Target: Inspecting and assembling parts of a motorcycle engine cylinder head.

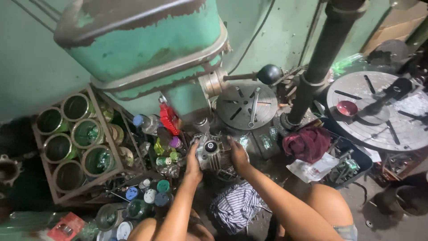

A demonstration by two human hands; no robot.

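Note:
A grey metal engine part (211, 151) with a round black-centred boss sits low on the floor at the foot of a green drill press (147, 49). My left hand (193, 165) grips its left side. On its right side my right hand (239, 156) holds it with the fingers wrapped over the edge. Both forearms reach forward from my knees at the bottom of the view.
A metal rack of open tins (73, 138) stands at the left, with bottles and jars (156, 134) beside it. A round slotted drill table with a spanner (246, 106), a dark column (318, 62), a maroon rag (307, 143), a striped cloth (235, 206) and a large slotted disc (379, 111) lie around.

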